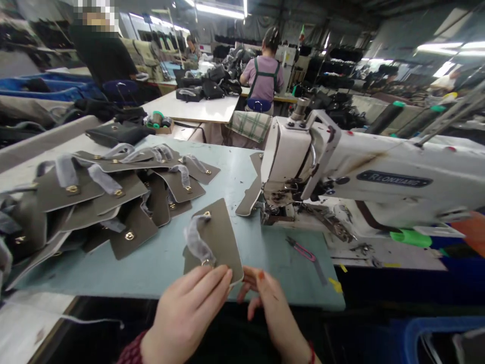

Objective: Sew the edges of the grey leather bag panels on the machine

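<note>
head view, panel point(220, 238), long axis forward

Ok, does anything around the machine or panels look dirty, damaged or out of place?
A brown streak marks the white sewing machine above its nameplate, perhaps grime or old oil. A yellow scrap lies near the right corner of the table, like a stray leftover. The panels piled at left overlap at uneven angles.
</note>
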Demonstrator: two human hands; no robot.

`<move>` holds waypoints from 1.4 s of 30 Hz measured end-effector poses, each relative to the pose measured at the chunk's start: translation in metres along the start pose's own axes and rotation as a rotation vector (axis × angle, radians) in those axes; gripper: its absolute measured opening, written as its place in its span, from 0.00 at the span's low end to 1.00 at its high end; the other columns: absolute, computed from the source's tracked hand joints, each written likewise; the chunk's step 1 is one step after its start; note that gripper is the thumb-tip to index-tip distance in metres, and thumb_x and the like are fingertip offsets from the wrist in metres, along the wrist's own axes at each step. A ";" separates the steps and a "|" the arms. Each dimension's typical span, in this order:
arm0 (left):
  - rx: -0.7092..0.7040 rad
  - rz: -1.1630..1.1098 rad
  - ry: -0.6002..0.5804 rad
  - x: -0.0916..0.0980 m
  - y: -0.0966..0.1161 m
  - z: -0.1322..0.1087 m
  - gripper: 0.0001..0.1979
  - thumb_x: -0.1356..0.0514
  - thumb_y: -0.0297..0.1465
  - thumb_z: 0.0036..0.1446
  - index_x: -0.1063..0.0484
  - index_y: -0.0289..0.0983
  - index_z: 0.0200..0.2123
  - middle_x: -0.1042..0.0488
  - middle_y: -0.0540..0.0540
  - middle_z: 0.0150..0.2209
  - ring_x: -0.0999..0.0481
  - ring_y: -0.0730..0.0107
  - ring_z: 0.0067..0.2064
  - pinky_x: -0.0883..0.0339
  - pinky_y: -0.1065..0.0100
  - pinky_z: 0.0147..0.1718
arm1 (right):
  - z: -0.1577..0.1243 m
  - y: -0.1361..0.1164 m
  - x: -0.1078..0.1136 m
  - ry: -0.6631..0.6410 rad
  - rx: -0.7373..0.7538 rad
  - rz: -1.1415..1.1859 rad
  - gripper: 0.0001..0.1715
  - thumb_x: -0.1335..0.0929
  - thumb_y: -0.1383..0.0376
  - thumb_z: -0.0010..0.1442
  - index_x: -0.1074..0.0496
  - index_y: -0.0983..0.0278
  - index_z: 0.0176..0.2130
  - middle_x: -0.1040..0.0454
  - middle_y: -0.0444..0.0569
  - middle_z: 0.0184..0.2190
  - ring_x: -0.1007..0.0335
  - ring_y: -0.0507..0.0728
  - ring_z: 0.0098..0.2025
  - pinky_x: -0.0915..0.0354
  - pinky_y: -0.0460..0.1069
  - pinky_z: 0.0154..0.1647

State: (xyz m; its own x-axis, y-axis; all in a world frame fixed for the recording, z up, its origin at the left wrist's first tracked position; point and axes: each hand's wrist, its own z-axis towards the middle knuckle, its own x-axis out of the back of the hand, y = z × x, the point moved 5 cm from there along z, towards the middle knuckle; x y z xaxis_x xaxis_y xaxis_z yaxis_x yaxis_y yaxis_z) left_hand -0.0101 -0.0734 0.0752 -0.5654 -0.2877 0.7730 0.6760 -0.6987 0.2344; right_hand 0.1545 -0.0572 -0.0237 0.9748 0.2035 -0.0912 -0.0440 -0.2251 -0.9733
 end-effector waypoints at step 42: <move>1.539 -1.553 0.380 -0.115 -0.050 -0.003 0.22 0.24 0.36 0.39 0.20 0.37 0.40 0.19 0.47 0.38 0.21 0.69 0.37 0.24 0.76 0.36 | 0.035 -0.062 -0.002 0.135 0.435 -0.444 0.22 0.37 0.66 0.65 0.51 0.62 0.23 0.47 0.40 0.20 0.47 0.51 0.27 0.53 0.47 0.29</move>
State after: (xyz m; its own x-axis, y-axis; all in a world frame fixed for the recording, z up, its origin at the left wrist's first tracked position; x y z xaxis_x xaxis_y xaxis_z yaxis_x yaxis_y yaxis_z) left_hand 0.0201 -0.0077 -0.0273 -0.7755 -0.3911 -0.4957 -0.6290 0.4100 0.6605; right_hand 0.1479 -0.0105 0.0294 0.9383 0.0605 0.3404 0.3135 0.2662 -0.9115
